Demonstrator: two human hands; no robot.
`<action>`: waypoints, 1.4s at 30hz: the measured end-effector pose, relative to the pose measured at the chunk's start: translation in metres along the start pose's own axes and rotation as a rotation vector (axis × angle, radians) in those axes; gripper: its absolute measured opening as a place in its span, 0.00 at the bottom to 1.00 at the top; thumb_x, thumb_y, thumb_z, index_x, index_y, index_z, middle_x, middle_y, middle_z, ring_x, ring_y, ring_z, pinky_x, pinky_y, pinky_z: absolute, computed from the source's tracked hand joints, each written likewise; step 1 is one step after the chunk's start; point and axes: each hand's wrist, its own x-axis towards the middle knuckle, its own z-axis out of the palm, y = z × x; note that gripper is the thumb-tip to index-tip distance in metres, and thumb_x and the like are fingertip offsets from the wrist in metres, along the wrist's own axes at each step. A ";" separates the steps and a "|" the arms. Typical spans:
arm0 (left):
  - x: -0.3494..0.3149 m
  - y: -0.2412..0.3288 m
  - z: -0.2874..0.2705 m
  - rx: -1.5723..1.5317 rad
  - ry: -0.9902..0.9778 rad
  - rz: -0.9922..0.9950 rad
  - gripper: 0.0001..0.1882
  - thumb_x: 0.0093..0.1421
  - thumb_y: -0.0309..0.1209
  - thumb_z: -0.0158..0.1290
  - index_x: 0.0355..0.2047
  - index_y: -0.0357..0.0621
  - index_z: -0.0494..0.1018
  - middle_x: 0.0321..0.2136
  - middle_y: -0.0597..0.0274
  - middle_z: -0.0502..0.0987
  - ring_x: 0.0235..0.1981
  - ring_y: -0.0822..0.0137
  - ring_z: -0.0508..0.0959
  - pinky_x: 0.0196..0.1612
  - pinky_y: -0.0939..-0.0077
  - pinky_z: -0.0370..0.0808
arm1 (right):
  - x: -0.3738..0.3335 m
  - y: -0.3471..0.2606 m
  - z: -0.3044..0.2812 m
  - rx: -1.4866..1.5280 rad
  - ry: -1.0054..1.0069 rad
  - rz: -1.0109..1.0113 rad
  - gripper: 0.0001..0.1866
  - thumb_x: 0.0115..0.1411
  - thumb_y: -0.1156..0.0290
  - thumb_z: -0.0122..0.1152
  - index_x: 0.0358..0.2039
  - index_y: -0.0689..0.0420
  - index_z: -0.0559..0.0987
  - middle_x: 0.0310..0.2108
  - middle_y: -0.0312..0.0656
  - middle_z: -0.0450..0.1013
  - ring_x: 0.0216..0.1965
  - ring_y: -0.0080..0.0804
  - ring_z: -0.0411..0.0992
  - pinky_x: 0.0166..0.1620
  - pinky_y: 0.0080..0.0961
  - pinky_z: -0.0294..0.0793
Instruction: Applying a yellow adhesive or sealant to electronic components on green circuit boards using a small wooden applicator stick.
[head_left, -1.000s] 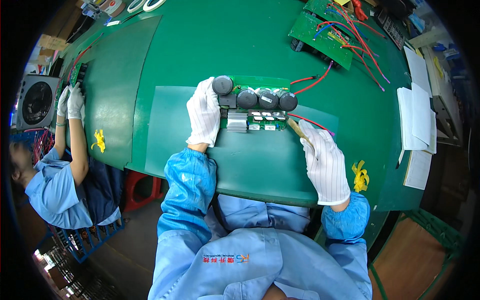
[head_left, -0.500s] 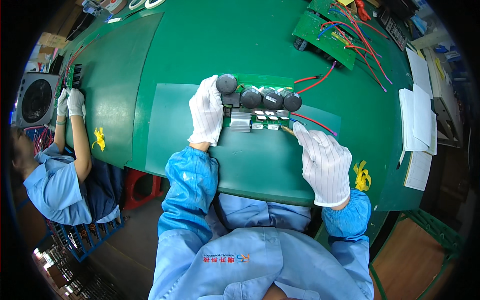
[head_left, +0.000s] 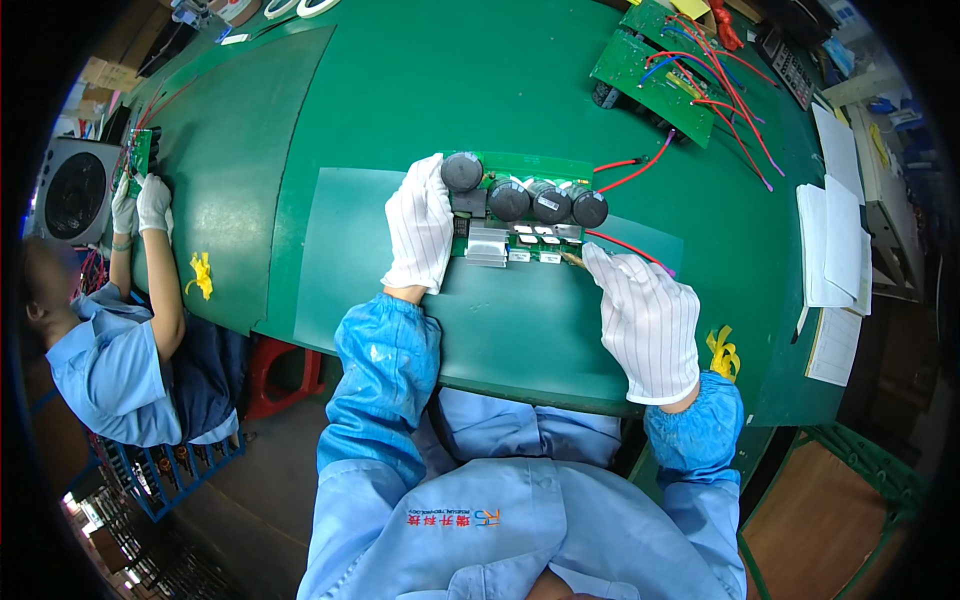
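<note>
A green circuit board (head_left: pixel 530 164) is above the mat in front of me, with several large black cylindrical capacitors (head_left: pixel 552 204), a finned silver heatsink (head_left: pixel 487 246) and white block parts along its near edge. My left hand (head_left: pixel 420 225), in a white striped glove, is closed on the board's left end; its fingertips are partly hidden. At the near right corner, my gloved right hand (head_left: pixel 648 320) pinches a thin, brass-coloured pointed tool (head_left: pixel 572 259), tip against the board's edge. Whether it is tweezers I cannot tell. Red wires (head_left: pixel 630 250) run off the board's right side.
Another green board (head_left: pixel 655 85) with red and blue wires lies at the far right. White papers (head_left: pixel 828 240) lie along the right edge, a yellow ribbon (head_left: pixel 723 352) by my right sleeve. At the left, a gloved co-worker (head_left: pixel 115 355) handles a board beside a round-fronted grey fan or speaker (head_left: pixel 75 193).
The board and my left hand have shifted slightly right in view. My right hand has edged a little left and away from me. A short blue wire near the tool no longer shows.
</note>
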 end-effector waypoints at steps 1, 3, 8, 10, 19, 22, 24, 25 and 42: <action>0.000 -0.001 0.001 0.010 0.004 0.013 0.12 0.68 0.25 0.49 0.51 0.40 0.74 0.44 0.48 0.80 0.41 0.42 0.80 0.43 0.55 0.79 | 0.002 -0.002 -0.004 -0.003 -0.043 0.015 0.26 0.48 0.79 0.65 0.50 0.48 0.83 0.35 0.34 0.76 0.29 0.33 0.76 0.26 0.32 0.72; 0.001 -0.001 0.001 0.016 0.009 0.026 0.13 0.68 0.25 0.49 0.51 0.40 0.74 0.44 0.48 0.80 0.41 0.42 0.81 0.43 0.56 0.79 | 0.002 -0.002 -0.005 -0.001 -0.009 0.016 0.26 0.48 0.79 0.64 0.50 0.49 0.83 0.35 0.33 0.75 0.28 0.33 0.75 0.26 0.32 0.70; -0.001 0.001 0.000 0.052 0.046 0.064 0.13 0.67 0.24 0.49 0.51 0.39 0.74 0.44 0.48 0.80 0.40 0.43 0.81 0.44 0.56 0.79 | 0.003 -0.005 -0.004 -0.021 0.016 -0.040 0.26 0.48 0.79 0.64 0.50 0.49 0.83 0.35 0.32 0.74 0.27 0.32 0.74 0.25 0.31 0.69; 0.000 0.004 -0.001 0.053 0.039 0.058 0.12 0.67 0.24 0.49 0.50 0.39 0.75 0.44 0.48 0.80 0.40 0.44 0.81 0.43 0.57 0.79 | 0.005 -0.005 -0.004 -0.042 0.011 -0.072 0.26 0.48 0.78 0.64 0.50 0.49 0.83 0.34 0.32 0.74 0.26 0.31 0.73 0.25 0.30 0.68; 0.003 0.011 -0.004 0.036 0.040 0.041 0.11 0.67 0.24 0.49 0.48 0.38 0.76 0.42 0.48 0.81 0.39 0.44 0.81 0.42 0.58 0.79 | 0.007 -0.011 -0.017 -0.138 -0.064 -0.061 0.25 0.46 0.77 0.65 0.48 0.50 0.84 0.33 0.31 0.73 0.25 0.31 0.70 0.26 0.31 0.68; 0.003 0.012 -0.004 0.032 0.062 0.059 0.11 0.67 0.24 0.49 0.47 0.38 0.76 0.42 0.48 0.81 0.38 0.43 0.81 0.41 0.59 0.79 | 0.007 -0.014 -0.014 -0.120 0.036 -0.049 0.24 0.46 0.77 0.65 0.47 0.50 0.84 0.34 0.30 0.74 0.25 0.31 0.71 0.26 0.31 0.68; 0.003 0.012 -0.003 0.029 0.075 0.066 0.11 0.67 0.24 0.49 0.47 0.38 0.76 0.41 0.48 0.81 0.38 0.43 0.81 0.40 0.59 0.79 | 0.008 -0.013 -0.011 -0.091 0.028 -0.077 0.25 0.46 0.78 0.64 0.47 0.50 0.84 0.35 0.31 0.74 0.25 0.31 0.71 0.27 0.31 0.68; 0.003 0.013 -0.004 0.032 0.076 0.066 0.10 0.67 0.24 0.49 0.47 0.38 0.76 0.41 0.48 0.81 0.38 0.43 0.81 0.40 0.58 0.79 | 0.010 -0.012 -0.009 -0.075 0.024 -0.090 0.25 0.45 0.78 0.64 0.47 0.50 0.84 0.35 0.31 0.75 0.26 0.31 0.71 0.27 0.31 0.68; 0.005 0.014 -0.003 0.016 0.083 0.062 0.10 0.69 0.26 0.49 0.46 0.37 0.77 0.40 0.47 0.81 0.38 0.43 0.82 0.40 0.59 0.80 | 0.026 -0.013 -0.007 -0.141 -0.034 -0.132 0.16 0.50 0.76 0.63 0.41 0.52 0.84 0.27 0.32 0.71 0.26 0.30 0.71 0.25 0.31 0.66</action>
